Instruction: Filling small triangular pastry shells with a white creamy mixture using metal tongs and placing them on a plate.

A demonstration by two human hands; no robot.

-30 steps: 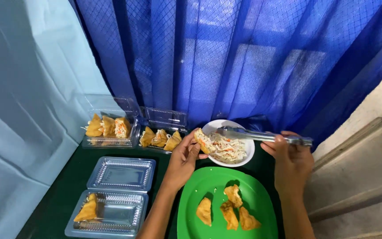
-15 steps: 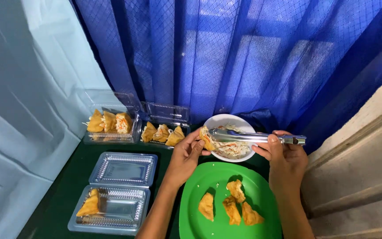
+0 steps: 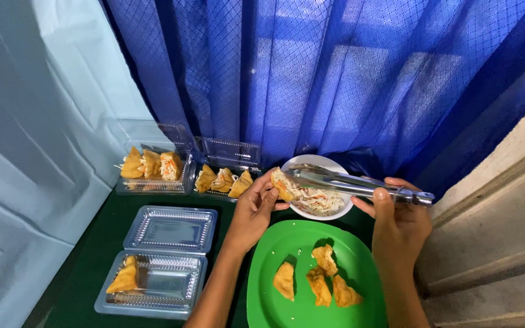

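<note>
We looked down at a dark green counter (image 3: 86, 273) set against a blue curtain (image 3: 335, 79). Our left hand (image 3: 255, 209) had its fingers closed around a fried pastry pocket (image 3: 282, 185), holding it at the rim of a white bowl (image 3: 335, 212) of shredded filling. Our right hand (image 3: 399, 212) gripped metal tongs (image 3: 350, 182), fingers closed on the handles, the tips reaching over the bowl to the pocket's open side. Just below, a green plate (image 3: 268, 285) carried four more fried pieces (image 3: 317, 279). To the left lay an open clear clamshell box (image 3: 165, 231) with one piece inside, and behind it two clear boxes (image 3: 153, 182) of filled pieces stood by the curtain.
</note>
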